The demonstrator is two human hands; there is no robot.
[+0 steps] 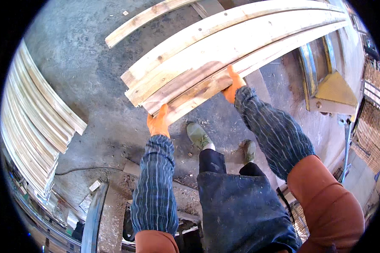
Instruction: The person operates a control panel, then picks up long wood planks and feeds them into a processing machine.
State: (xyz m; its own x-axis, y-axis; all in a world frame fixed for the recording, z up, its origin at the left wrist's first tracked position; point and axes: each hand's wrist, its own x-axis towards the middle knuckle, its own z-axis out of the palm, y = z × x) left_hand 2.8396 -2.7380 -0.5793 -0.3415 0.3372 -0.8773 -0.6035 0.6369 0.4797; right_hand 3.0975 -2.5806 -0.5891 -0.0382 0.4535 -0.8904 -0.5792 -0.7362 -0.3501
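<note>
A stack of long pale wooden planks runs from the middle of the view up to the upper right, held off the ground. My left hand, in an orange glove, grips the near end of the bottom plank from below. My right hand, also in an orange glove, holds the stack's lower edge further along. Both forearms wear striped blue sleeve covers. My feet in greenish shoes stand on the floor beneath the planks.
A pile of similar planks lies at the left on the grey concrete floor. One separate plank lies at the top. A yellow-painted metal frame is at the right, stacked slats beyond it. A cable crosses the floor.
</note>
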